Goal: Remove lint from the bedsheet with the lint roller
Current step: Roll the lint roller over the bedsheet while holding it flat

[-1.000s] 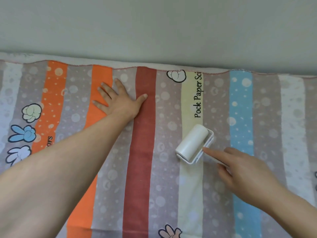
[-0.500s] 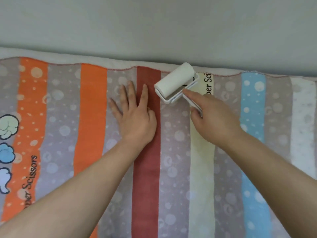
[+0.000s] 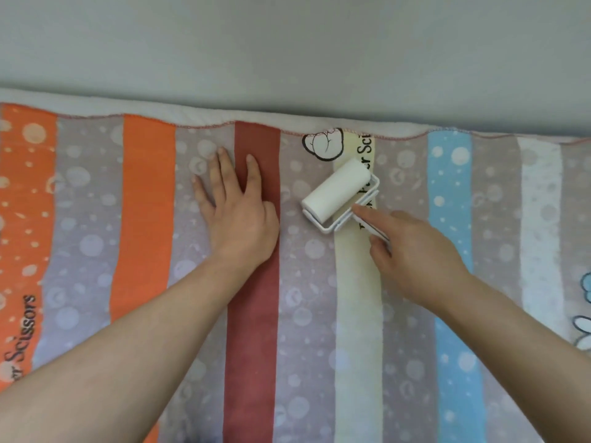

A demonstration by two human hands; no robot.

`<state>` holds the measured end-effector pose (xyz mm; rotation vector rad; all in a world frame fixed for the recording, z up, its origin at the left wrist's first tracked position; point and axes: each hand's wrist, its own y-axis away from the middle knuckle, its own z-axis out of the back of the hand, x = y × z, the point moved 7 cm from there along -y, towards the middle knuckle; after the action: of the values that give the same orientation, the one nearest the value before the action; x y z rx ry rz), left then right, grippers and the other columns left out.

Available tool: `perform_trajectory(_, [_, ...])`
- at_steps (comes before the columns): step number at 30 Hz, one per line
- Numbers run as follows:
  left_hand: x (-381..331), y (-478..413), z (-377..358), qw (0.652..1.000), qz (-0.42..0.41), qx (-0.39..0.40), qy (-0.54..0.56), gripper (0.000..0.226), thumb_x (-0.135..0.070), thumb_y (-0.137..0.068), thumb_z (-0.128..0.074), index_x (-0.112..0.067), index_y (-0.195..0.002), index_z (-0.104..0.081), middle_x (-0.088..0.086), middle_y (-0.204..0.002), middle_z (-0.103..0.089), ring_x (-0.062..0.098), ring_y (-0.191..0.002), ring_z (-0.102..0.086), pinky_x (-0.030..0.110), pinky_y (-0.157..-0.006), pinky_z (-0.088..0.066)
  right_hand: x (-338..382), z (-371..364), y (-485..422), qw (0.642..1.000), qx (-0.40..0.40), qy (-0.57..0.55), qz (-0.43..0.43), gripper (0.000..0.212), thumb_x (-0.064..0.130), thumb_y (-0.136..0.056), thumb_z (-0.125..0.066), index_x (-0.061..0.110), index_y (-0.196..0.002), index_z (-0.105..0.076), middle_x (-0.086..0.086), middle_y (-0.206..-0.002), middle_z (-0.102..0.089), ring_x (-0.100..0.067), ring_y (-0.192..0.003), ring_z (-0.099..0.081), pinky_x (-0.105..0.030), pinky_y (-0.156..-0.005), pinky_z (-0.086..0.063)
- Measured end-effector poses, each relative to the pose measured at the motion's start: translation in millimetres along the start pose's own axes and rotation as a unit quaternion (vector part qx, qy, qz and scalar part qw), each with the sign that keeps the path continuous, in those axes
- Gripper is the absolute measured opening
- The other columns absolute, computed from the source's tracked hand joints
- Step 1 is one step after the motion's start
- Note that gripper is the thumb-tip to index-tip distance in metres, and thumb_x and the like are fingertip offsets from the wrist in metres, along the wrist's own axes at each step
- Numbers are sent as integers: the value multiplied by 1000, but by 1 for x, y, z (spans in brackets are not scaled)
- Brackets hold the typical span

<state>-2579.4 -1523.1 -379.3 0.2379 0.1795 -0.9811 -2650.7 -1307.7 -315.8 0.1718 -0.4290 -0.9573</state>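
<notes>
Fingers (image 3: pixel 227 174) of the left hand (image 3: pixel 238 222) lie straight and slightly spread in my head view, palm down and pressing flat on the bedsheet (image 3: pixel 307 330); that hand has hold of nothing. It straddles the line between a grey dotted band and the dark red stripe (image 3: pixel 252 330), thumb side on the red. The right hand (image 3: pixel 415 257) is curled round the white handle (image 3: pixel 380 236) of the lint roller (image 3: pixel 339 191). Its index finger (image 3: pixel 367 216) is stretched forward along the handle until the tip meets the white frame. The other fingers are folded under, and I see only a short piece of handle between them.

The lint roller rests on the sheet near its far edge, the white drum lying slantwise, left end nearer me. It sits over the cream stripe (image 3: pixel 358 314) and the grey band to its left, covering part of the black lettering printed there (I can read only "Sci" above the drum). Just beyond the drum is a cartoon fist (image 3: pixel 323 144) outlined in black. The two hands are near each other but apart, with grey cloth between them. Farther right runs a blue stripe (image 3: pixel 454 314), farther left an orange stripe (image 3: pixel 144 225). Beyond the stitched hem, a pale band of bedding (image 3: pixel 128 105) meets a plain grey wall (image 3: pixel 287 43).
</notes>
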Motion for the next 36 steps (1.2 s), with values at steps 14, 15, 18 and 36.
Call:
perform_trajectory(14, [-24,2,10,990,98,60,-76,124,-96,-72,-32,-16,-162,-5,16,-167,17,30,-154,20,63,-120,10,-55,4,71,999,22,32,30,56,22,-94,-40,48,-143,-32,-5,-118,-55,-31,-105,-58,-35,-76,-43])
perform_trajectory(15, [-27,3,11,989,107,57,-83,123,-95,-72,-33,-17,-162,-5,15,-167,16,31,-154,18,63,-120,8,-63,1,79,999,25,36,29,57,22,-94,-40,48,-143,-32,-6,-116,-55,-32,-103,-58,-36,-76,-44])
perform_trajectory(18, [-34,7,11,984,128,50,-113,119,-95,-75,-31,-20,-163,-4,14,-168,10,33,-155,9,65,-120,1,-86,-2,97,998,35,38,30,57,22,-94,-40,48,-143,-31,-5,-107,-54,-31,-98,-58,-34,-71,-41])
perform_trajectory(36, [-113,33,-27,997,-72,29,-4,59,-41,-104,-29,-25,-160,-17,2,-170,6,21,-155,17,72,-116,8,-144,52,146,984,161,68,32,56,38,-91,-41,72,-132,-22,26,-104,-52,-3,-96,-56,-25,-73,-48])
